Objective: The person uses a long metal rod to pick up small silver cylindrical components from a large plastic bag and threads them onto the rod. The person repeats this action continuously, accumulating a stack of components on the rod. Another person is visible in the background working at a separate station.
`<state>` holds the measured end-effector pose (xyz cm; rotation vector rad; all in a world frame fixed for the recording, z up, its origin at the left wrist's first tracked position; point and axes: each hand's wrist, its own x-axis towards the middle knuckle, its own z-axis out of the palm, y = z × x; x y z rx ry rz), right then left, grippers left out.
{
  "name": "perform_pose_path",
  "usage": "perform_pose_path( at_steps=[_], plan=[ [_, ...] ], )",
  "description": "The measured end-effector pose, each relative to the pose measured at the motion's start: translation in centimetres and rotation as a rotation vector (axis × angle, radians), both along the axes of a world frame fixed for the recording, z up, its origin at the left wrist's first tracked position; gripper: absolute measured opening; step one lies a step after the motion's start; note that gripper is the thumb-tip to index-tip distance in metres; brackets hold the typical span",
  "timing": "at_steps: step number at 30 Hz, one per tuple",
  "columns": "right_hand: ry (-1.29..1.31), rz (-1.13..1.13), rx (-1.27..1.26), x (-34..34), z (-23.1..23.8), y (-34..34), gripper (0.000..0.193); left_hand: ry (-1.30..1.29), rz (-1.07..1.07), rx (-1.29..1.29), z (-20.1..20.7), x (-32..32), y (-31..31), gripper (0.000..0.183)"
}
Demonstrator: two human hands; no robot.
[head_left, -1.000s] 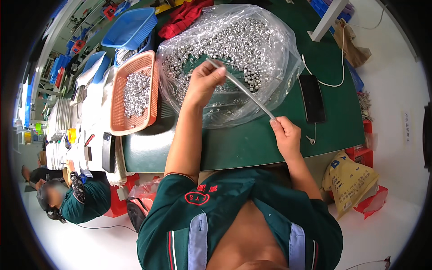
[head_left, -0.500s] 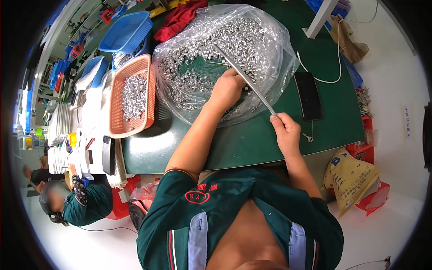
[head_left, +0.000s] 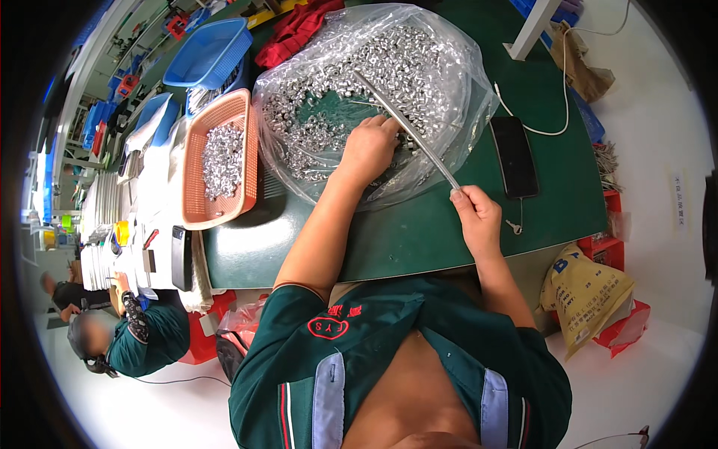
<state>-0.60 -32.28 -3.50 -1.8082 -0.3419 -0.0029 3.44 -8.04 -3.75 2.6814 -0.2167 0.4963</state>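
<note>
A long, straight metal rod (head_left: 407, 127) is pinched at its near end by my right hand (head_left: 479, 218). It slants up and to the left over a large clear plastic bag (head_left: 471, 135) spread on the table. Many small silvery metal pieces (head_left: 404, 52) lie in the bag, heaped thickest along its far and right side. My left hand (head_left: 368, 152) is down over the bag, just left of the rod. Its fingers are bent and closed toward the pieces. The fingertips are partly hidden, so whatever they hold does not show.
An orange basket (head_left: 193, 168) with similar pieces stands left of the bag, blue baskets (head_left: 196, 63) behind it. Red cloth (head_left: 295, 34) lies at the far edge. A phone (head_left: 514, 159), a key (head_left: 514, 227) and a white cable (head_left: 550, 135) are at right. A co-worker (head_left: 153, 333) sits at left.
My left hand has drawn slightly left, away from the rod, and its fingers have moved among the pieces. My right hand and the rod have barely shifted.
</note>
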Motion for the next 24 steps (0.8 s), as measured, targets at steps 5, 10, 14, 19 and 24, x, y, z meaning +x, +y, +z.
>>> perform_pose_path(
  at_steps=[5,10,14,19,24],
  plan=[
    [-0.003,-0.004,0.005,0.0,0.0,0.1,0.014,-0.058,-0.006,0.028,-0.6,0.3,-0.1,0.020],
    [-0.007,-0.010,0.003,0.0,-0.2,0.0,0.014,-0.114,0.001,0.073,-0.9,0.3,-0.3,0.021],
    [0.015,-0.015,-0.002,0.1,-0.1,0.1,0.015,0.125,0.026,-0.764,0.4,0.1,0.8,0.016],
    [0.025,-0.015,-0.016,0.0,0.0,0.1,0.015,0.259,-0.270,-1.955,0.3,0.0,4.4,0.013],
    [0.010,0.022,-0.037,-0.1,-0.1,0.2,0.014,0.258,-0.514,-2.265,0.2,-0.6,6.5,0.019]
  ],
)
